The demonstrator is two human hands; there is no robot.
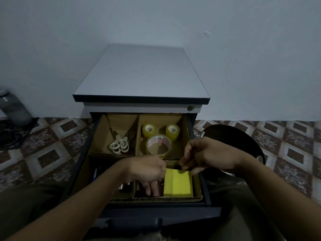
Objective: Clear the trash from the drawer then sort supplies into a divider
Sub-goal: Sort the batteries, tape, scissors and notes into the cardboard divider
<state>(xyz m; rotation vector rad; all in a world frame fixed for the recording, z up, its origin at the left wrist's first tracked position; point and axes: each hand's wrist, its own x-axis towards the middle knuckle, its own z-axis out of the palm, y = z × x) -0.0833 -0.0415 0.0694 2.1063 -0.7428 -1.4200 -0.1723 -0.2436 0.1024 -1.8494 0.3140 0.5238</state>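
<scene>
Over at the left of the drawer [205,186], scissors [119,145] sit in the far cell of the cardboard divider [137,136], pens [95,173] in the near one. Centre now: the left hand [147,171] dips into the near right cell, grip spread, fingers [152,189] pointing straight down just beside the yellow sticky pad [178,183]. Tape rolls [159,145] fill the cell beyond. Then the right hand [208,153], grip pinched on a small dark thing [183,166] at the pad's far edge; I can't tell what it is. The pad lies flat, square to the drawer, between both hands. The right hand sits directly over that cell, so dropping the dark thing in looks like its job.
</scene>
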